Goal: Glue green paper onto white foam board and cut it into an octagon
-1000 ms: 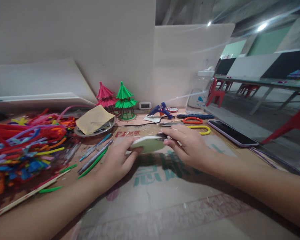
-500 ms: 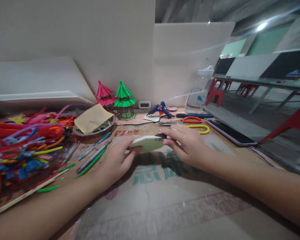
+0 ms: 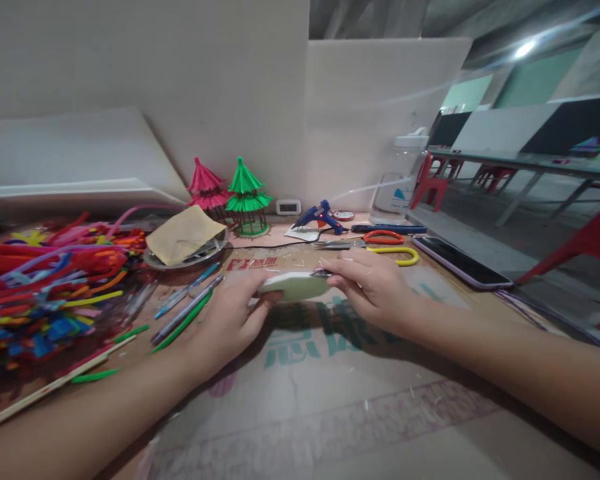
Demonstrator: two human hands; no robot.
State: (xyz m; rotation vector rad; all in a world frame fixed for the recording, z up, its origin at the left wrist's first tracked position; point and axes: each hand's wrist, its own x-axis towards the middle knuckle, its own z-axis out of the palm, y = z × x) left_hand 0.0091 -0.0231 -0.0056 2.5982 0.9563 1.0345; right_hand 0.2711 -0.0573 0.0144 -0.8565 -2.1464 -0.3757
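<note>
Between thumb and fingers, my left hand (image 3: 235, 310) grips a flat, pale green disc (image 3: 300, 287) with a white upper face, tilted above the cardboard. My right hand (image 3: 367, 283) is pinched at the disc's right edge, closed on a small dark pointed thing (image 3: 321, 273) that touches or nearly touches the rim. My fingers hide most of that dark thing, so its kind is unclear. Just beyond the right hand lie scissors (image 3: 393, 253) with one red and one yellow handle.
Pipe cleaners (image 3: 55, 280) are heaped at left, beside pens (image 3: 187, 310) and a dish (image 3: 155, 263) bearing a yellowish sheet. A blue glue gun (image 3: 320, 217), red and green pagoda models (image 3: 249, 193) and a water bottle (image 3: 397, 180) stand behind. A phone (image 3: 463, 260) lies right.
The dark thing in my right hand now shows less, sitting lower against the disc's edge. Both hands keep nearly the same place, and the view has shifted slightly.
</note>
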